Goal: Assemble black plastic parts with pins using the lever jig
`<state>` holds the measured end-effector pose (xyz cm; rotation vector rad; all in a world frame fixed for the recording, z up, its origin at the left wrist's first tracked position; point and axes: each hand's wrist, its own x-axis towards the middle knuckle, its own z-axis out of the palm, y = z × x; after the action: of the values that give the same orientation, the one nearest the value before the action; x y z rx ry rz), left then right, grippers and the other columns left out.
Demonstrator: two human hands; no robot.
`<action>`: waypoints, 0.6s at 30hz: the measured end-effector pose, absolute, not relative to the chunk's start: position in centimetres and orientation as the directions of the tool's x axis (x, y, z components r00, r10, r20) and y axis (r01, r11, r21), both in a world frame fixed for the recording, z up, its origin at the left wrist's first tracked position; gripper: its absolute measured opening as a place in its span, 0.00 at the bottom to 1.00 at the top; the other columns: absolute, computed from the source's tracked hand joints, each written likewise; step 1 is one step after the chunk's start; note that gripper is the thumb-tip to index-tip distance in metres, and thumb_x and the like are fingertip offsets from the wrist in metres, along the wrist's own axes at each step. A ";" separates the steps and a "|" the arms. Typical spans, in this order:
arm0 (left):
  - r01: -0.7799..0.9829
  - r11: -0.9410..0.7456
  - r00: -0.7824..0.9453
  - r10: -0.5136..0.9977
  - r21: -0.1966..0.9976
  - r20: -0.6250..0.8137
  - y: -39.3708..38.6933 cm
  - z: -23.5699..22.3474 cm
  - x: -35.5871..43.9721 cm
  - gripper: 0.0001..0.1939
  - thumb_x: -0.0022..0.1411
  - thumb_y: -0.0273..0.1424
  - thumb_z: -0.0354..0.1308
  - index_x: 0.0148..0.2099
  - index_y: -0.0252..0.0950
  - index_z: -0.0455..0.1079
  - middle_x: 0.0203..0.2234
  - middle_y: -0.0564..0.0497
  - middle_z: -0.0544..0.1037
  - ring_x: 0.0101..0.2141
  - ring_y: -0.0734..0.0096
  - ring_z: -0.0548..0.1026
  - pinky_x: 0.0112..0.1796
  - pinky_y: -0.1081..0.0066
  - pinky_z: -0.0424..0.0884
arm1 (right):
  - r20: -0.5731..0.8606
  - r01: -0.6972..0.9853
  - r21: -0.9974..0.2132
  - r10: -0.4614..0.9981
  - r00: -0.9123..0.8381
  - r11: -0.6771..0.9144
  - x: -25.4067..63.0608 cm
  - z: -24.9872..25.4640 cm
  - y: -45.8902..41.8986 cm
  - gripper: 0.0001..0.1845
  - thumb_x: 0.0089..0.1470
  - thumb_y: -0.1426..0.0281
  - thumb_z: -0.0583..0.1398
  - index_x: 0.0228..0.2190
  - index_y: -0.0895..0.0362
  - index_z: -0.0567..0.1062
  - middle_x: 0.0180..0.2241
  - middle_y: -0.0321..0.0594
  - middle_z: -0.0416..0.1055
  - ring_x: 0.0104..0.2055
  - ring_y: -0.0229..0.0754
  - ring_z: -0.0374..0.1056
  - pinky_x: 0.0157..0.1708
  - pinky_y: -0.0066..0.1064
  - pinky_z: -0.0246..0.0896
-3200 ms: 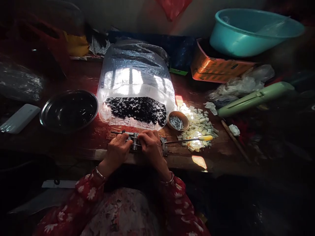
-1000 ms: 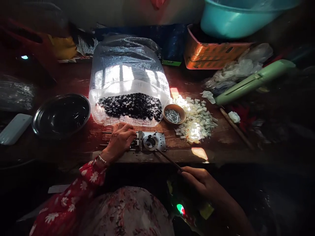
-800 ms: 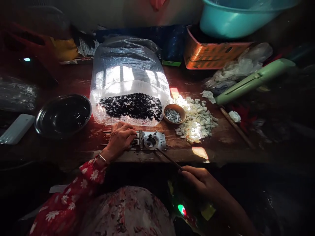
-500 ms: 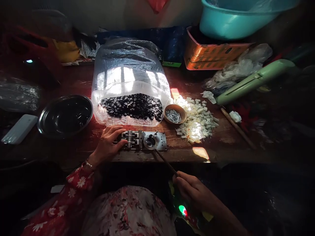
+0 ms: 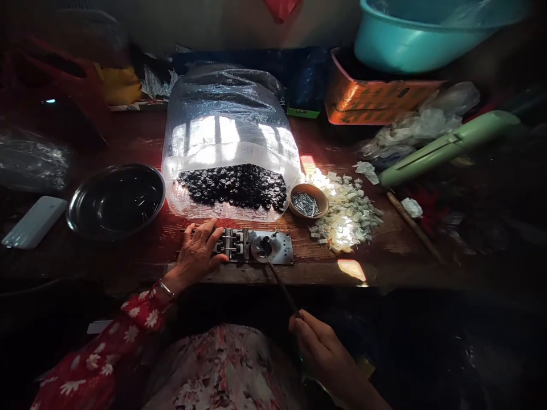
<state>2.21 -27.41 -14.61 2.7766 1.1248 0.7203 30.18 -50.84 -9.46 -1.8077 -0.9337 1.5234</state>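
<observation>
Resting left hand [image 5: 196,253] open on the wooden table [image 5: 384,245], fingers spread, holding nothing, fingertips against the left end of the metal jig [image 5: 273,249]. Right hand [image 5: 320,356] curled shut around a thin dark rod [image 5: 282,291], off the table edge over the lap, rod tip at the jig's front edge. Behind the jig: clear bag [image 5: 226,114] of dark buttons [image 5: 233,185], small bowl [image 5: 308,188] of nails [image 5: 304,204], pale chips [image 5: 348,213] right of it.
</observation>
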 end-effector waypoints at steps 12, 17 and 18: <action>0.615 -0.752 0.611 0.645 0.238 0.460 -27.2 -15.2 2.4 0.41 0.71 0.62 0.44 0.69 0.36 0.65 0.67 0.31 0.69 0.65 0.43 0.69 0.66 0.43 0.55 | -0.590 0.110 -0.787 0.792 0.157 -0.607 26.0 -9.3 -50.9 0.31 0.64 0.38 0.53 0.30 0.52 0.68 0.23 0.29 0.54 0.25 0.38 0.51 0.25 0.30 0.53; 0.625 -0.749 0.608 0.644 0.221 0.464 -27.3 -15.3 2.4 0.42 0.71 0.63 0.42 0.68 0.34 0.65 0.67 0.30 0.69 0.66 0.44 0.68 0.66 0.44 0.54 | -0.567 0.051 -0.802 0.786 0.246 -0.595 22.5 -9.8 -51.3 0.28 0.67 0.42 0.51 0.32 0.52 0.70 0.28 0.34 0.63 0.30 0.40 0.59 0.31 0.30 0.61; 0.625 -0.750 0.608 0.641 0.215 0.469 -27.3 -15.3 2.3 0.42 0.71 0.62 0.43 0.69 0.34 0.64 0.67 0.30 0.69 0.66 0.44 0.68 0.66 0.44 0.54 | -0.552 0.024 -0.819 0.798 0.244 -0.573 22.0 -10.2 -51.4 0.28 0.68 0.42 0.51 0.33 0.52 0.71 0.29 0.35 0.64 0.30 0.40 0.60 0.30 0.30 0.62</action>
<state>2.35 -27.32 -15.27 2.7901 1.0993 0.8318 22.00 -51.40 -10.24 -1.8142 -0.7538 1.3959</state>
